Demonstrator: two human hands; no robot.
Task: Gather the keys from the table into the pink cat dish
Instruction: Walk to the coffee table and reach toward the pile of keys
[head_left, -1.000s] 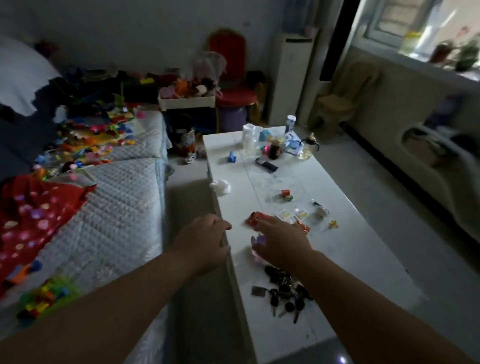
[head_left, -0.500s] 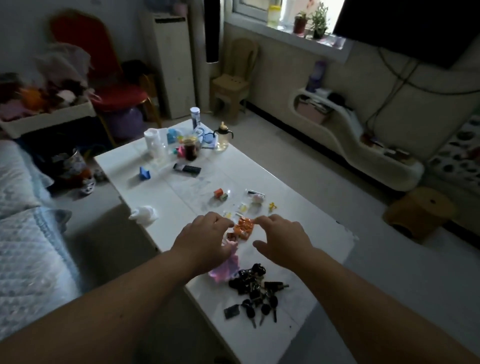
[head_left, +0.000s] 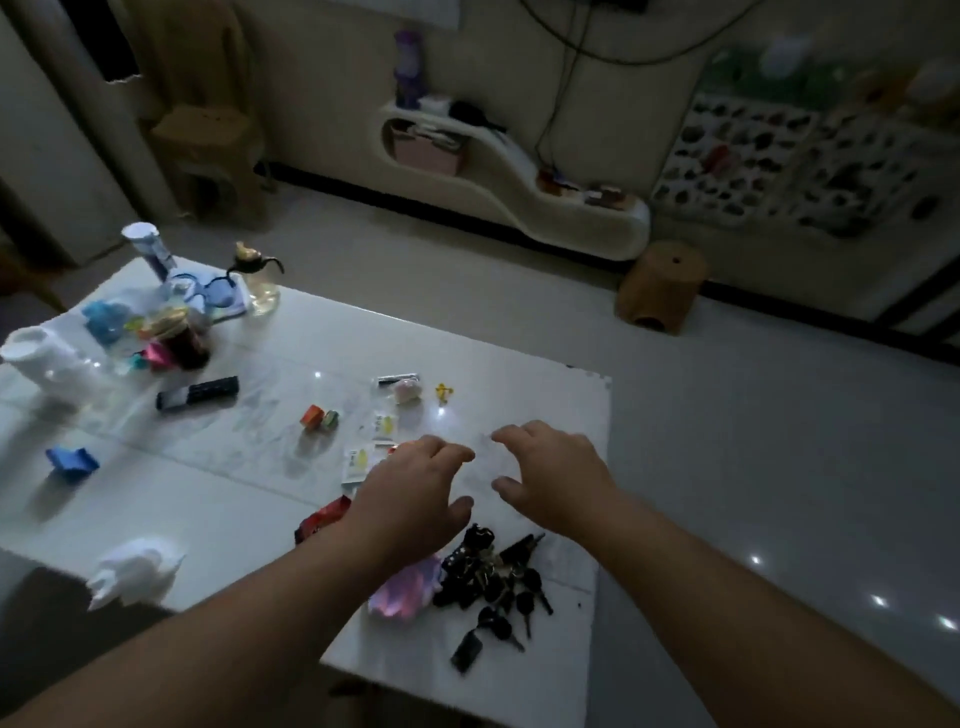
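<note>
A heap of black-headed keys (head_left: 493, 577) lies on the white table (head_left: 545, 395) near its front right corner. A pink cat dish (head_left: 402, 590) sits just left of the heap, partly hidden under my left wrist. My left hand (head_left: 415, 499) hovers over the table beyond the dish, fingers curled and apart, holding nothing. My right hand (head_left: 550, 478) hovers beside it, beyond the keys, fingers spread and empty. Neither hand touches the keys.
A red wrapper (head_left: 322, 522) lies left of my left arm. Small packets (head_left: 358, 462), toy bits (head_left: 319, 417), a black remote (head_left: 197, 393), a blue block (head_left: 71, 461), a white crumpled tissue (head_left: 132, 569), bottles and jars (head_left: 176, 332) crowd the table's left and far side.
The view has swung right, away from the bed toward the wall shelf. Both hands moved slightly farther out over the table and apart; the keys and dish stayed put.
</note>
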